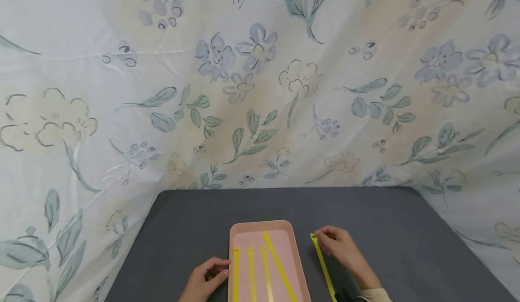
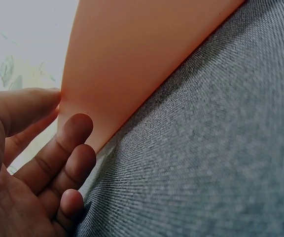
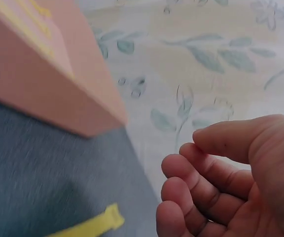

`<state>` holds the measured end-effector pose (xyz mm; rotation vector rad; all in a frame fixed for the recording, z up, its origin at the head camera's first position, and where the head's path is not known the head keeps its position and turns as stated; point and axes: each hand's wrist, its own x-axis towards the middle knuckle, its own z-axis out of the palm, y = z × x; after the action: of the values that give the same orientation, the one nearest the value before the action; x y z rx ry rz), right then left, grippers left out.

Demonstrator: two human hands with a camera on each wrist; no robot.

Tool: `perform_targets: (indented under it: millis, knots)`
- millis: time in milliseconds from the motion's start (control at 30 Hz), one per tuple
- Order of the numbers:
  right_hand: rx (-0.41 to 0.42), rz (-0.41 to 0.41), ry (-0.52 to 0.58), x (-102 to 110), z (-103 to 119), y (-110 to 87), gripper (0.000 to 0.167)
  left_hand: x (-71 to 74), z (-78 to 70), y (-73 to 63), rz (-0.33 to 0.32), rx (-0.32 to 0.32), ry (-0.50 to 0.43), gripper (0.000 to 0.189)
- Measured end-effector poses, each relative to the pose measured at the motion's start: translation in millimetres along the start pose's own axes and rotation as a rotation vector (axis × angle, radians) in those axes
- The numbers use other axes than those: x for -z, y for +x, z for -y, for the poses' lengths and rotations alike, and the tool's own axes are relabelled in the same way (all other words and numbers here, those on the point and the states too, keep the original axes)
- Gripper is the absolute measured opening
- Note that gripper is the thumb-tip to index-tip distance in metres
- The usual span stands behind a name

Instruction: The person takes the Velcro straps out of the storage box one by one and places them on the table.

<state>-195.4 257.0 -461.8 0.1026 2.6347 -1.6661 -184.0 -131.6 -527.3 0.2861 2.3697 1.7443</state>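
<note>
A pink tray (image 1: 260, 226) lies on the dark grey tabletop with several flat yellow cable ties (image 1: 250, 270), each with a slotted head, inside it. Three lie nearly parallel; the rightmost one slants. My left hand (image 1: 206, 278) holds the tray's left rim between thumb and index finger, the other fingers loosely curled beside its wall. To the right of the tray, another yellow cable tie (image 1: 323, 266) lies lengthwise. My right hand (image 1: 339, 248) hovers at its far end. In the right wrist view, thumb and index fingertips meet with nothing between them, apart from the tie's head (image 3: 114, 217).
Behind the table hangs a floral curtain (image 1: 260, 148), which also comes down along both sides. The grey tabletop (image 1: 183, 220) extends left, right and beyond the tray. Something black (image 1: 345, 296) sits at my right wrist, by the sleeve.
</note>
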Motion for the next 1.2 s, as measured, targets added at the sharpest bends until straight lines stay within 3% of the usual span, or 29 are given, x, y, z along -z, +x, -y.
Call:
perform_targets:
  millis: [367, 567, 800, 867, 1067, 1200]
  knots:
    - [0.123, 0.068, -0.078, -14, 43, 11.1, 0.03, -2.1, 1.4, 2.0, -0.008, -0.034, -0.051, 0.03]
    - [0.202, 0.107, -0.164, -37, 54, 10.3, 0.019, -2.7, 0.6, 0.3, -0.001, -0.015, -0.091, 0.031]
    - [0.288, 0.116, -0.455, -75, 59, 5.8, 0.009, -0.5, -0.9, -1.6, 0.01, 0.005, -0.104, 0.032]
    - [0.29, 0.105, -0.568, -85, 57, 3.9, 0.015, 0.1, -1.5, -1.9, 0.012, 0.003, -0.1, 0.032]
    - [0.178, -0.001, -0.933, -110, 52, 2.4, 0.023, 0.4, -1.6, -1.3, 0.022, -0.023, -0.083, 0.032]
    - [0.112, -0.035, -1.073, -120, 50, 2.0, 0.018, -0.3, 0.7, -0.6, 0.028, -0.023, -0.067, 0.032]
